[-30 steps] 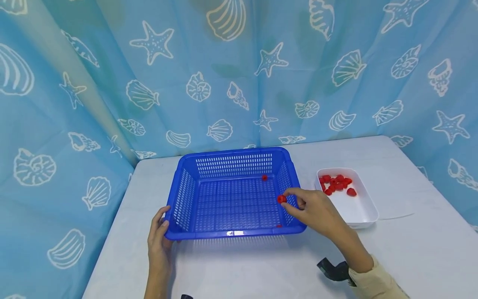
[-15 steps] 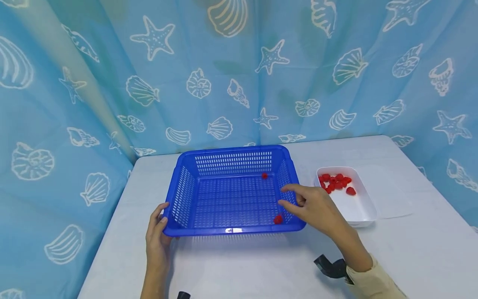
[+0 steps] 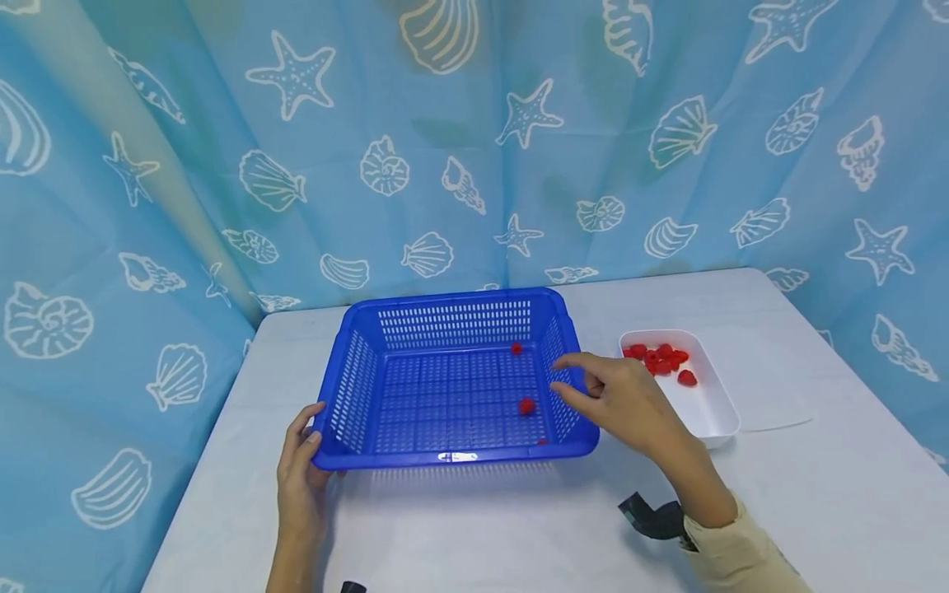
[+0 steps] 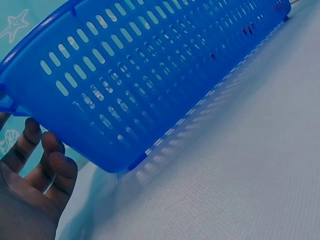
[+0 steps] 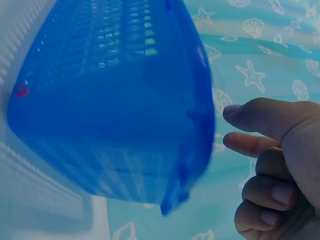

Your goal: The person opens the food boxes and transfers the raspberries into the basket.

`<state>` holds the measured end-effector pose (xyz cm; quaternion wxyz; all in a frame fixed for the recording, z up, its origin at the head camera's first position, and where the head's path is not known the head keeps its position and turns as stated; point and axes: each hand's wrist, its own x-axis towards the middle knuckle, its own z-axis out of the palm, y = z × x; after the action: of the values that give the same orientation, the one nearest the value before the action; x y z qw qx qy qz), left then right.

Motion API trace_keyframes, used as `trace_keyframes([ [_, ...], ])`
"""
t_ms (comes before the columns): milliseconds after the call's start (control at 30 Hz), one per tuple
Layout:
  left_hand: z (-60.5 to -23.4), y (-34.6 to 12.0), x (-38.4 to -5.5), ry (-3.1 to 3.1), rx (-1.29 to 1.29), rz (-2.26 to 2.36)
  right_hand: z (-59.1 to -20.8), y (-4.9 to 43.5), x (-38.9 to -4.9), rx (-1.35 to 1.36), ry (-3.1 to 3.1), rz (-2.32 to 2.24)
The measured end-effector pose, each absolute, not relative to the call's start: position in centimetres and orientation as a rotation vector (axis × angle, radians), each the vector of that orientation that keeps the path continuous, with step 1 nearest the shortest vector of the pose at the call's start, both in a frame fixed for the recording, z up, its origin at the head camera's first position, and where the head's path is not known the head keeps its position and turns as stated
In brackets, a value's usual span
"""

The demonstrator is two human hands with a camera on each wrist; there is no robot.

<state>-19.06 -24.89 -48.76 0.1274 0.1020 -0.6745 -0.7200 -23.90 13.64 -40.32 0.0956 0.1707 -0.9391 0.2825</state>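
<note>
My left hand (image 3: 301,486) holds the left front corner of a blue plastic basket (image 3: 460,458) by its rim. In the left wrist view, the fingers (image 4: 64,165) bend close under that corner. My right hand (image 3: 623,399) is over the basket's right rim, thumb and index finger apart with nothing between them; its other fingers are curled in. Inside the basket lie a red raspberry (image 3: 526,406), another raspberry (image 3: 516,349) near the back right corner, and a small red piece (image 3: 542,442) mostly hidden behind the front wall.
A white rectangular tray (image 3: 712,412) right of the basket holds several raspberries (image 3: 663,361), partly hidden by my right hand. A thin clear edge (image 3: 778,427) lies beside it on the white tabletop (image 3: 460,535). A blue seashell curtain (image 3: 460,107) hangs behind.
My right hand has let go of a raspberry, which dropped into the basket near the front right and rolled to rest further back. My left hand stays at the rim.
</note>
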Motion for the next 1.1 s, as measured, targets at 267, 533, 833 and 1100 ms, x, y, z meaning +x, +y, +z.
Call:
trace_keyframes([
  [267,-48.6,-24.8,-18.9,-1.957,0.299,-2.105,-40.1,16.2,-24.6,0.463,-2.71,0.713],
  [533,-48.2,-24.7,-18.9,-1.948,0.305,-2.117,-40.0,19.6,-25.8,0.426,-2.616,0.628],
  [833,-48.1,-24.5,-18.9,-1.927,0.307,-2.132,-40.7,22.2,-27.1,0.267,-2.725,0.683],
  [1100,-48.1,-24.5,-18.9,-1.942,0.344,-2.123,-41.4,24.9,-27.8,0.021,-2.876,0.731],
])
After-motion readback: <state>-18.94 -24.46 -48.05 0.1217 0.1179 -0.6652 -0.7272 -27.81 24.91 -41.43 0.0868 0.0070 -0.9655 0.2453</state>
